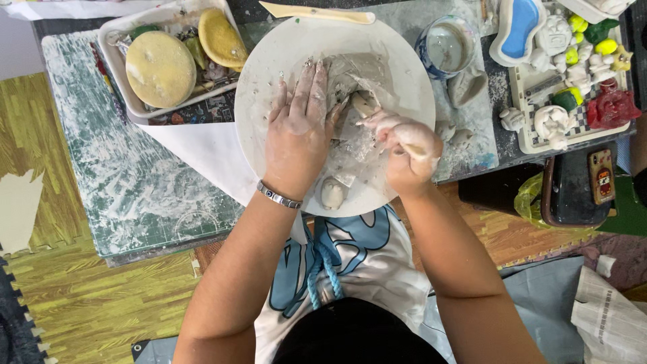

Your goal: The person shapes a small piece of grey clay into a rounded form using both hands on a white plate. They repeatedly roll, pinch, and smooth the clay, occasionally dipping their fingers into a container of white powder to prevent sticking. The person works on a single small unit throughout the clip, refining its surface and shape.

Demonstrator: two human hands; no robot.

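A flattened slab of grey clay (360, 94) lay near the middle of a round white board (269, 61), reaching toward its far edge. Much of the slab was hidden under the two hands, so its outline could not be followed, and wet smears on the board made its edges hard to tell from the surface. The left hand (296, 131) rested flat on the slab's left part, fingers stretched and close together, palm down, holding nothing. The right hand (404, 145) sat at the slab's right side, curled shut around a thin tool whose shape was too coated with clay to make out; its tip touched a small pale lump (366, 102) on the slab. A separate small clay ball (331, 193) lay at the board's near edge, just beside the left wrist with its metal bracelet (278, 196).

Beyond the board's far edge lay a long pale wooden blade (317, 12). To the right stood a blue-patterned cup (447, 47) of cloudy water, with more clay lumps (466, 86) beside it. At the table's far left corner a white tray (128, 94) held two yellow round sponges (160, 67). At the far right a checked tray (532, 138) carried small painted figures (610, 108), cut off at the picture's top edge.
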